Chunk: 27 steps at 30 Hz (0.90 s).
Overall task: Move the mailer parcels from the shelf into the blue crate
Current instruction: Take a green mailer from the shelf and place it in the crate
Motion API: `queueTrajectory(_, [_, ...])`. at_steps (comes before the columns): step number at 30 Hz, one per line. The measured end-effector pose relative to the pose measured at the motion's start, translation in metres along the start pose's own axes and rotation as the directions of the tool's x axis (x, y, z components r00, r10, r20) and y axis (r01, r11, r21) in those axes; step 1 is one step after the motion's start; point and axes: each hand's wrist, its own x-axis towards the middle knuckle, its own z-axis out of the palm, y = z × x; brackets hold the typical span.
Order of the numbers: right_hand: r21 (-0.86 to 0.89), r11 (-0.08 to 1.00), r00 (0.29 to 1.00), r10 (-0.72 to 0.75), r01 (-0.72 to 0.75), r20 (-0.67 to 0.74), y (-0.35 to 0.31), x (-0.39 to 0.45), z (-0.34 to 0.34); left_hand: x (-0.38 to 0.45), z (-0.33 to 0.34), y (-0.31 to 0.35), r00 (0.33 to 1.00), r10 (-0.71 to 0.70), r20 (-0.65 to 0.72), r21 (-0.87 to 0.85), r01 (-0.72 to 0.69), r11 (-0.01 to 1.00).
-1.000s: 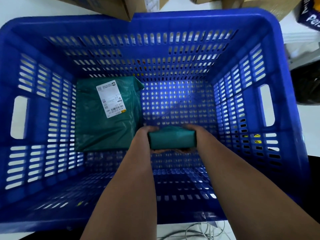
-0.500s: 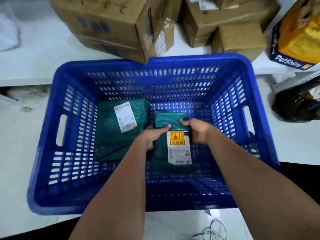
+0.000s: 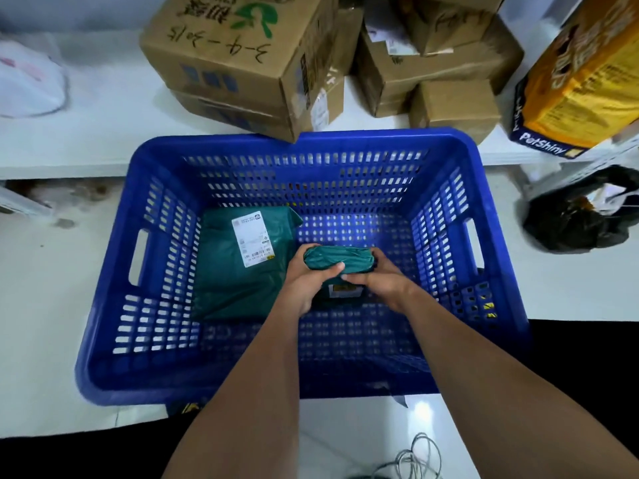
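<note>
The blue crate (image 3: 114, 305) stands on the white floor below me. A large green mailer parcel (image 3: 238, 288) with a white label lies flat on the left of its bottom. Inside the crate, both hands hold a smaller green mailer parcel (image 3: 340, 259). It is tilted up so its top edge faces me, and its yellow-and-white label is mostly hidden below my fingers. My left hand (image 3: 309, 283) grips its left end with the thumb on top. My right hand (image 3: 378, 281) grips its right end.
A white shelf (image 3: 103, 133) runs behind the crate, carrying stacked cardboard boxes (image 3: 242, 63), smaller boxes (image 3: 446, 84) and an orange PetShiny box (image 3: 577, 81). A black plastic bag (image 3: 577, 216) sits on the floor at the right. Grey cable (image 3: 415, 458) lies near my feet.
Half a second ago the small parcel lay flat on the crate bottom with its label up. Now both hands have tipped it up on edge. My head has pulled back from the crate.
</note>
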Motion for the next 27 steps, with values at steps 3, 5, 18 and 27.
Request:
queueTrajectory(3, [0.021, 0.998, 0.997, -0.06, 0.059, 0.044, 0.01, 0.002, 0.003, 0.001, 0.002, -0.007, 0.998, 0.063, -0.023, 0.054, -0.061, 0.997])
queueTrajectory(5, [0.047, 0.995, 0.994, -0.092, 0.089, 0.058, 0.015, 0.003, 0.002, 0.003, 0.001, -0.01, 0.998, 0.063, -0.026, 0.081, -0.061, 0.995])
queueTrajectory(18, [0.052, 0.965, 0.951, -0.243, 0.257, -0.19, 0.022, 0.013, 0.013, -0.002, 0.009, -0.027, 0.936, 0.345, -0.069, 0.24, -0.32, 0.917])
queueTrajectory(27, [0.106, 0.954, 0.94, -0.25, 0.28, -0.234, 0.022, 0.01, 0.023, 0.003, 0.01, -0.019, 0.918, 0.376, -0.122, 0.398, -0.302, 0.866])
